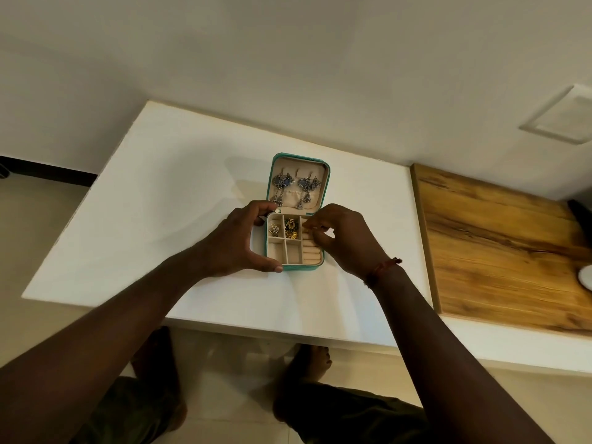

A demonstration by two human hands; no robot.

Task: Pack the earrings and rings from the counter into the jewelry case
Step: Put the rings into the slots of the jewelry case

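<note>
Forearms (128, 315) extended over the counter (160, 219), the open jewelry case (301, 268) is gripped by the left hand (237, 241). Fingers (312, 223) of the right hand (339, 238) are pinched over the ring rolls (312, 256), anything held indiscernible. A gentle press between rolls is advised.

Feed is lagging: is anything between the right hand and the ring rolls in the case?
Nothing visible. The lid stands open, and the right hand is at the ring rolls. The left hand grips the jewelry case by its left side, clear of the rolls. Whether the right hand pinches anything is too small to tell.
</note>
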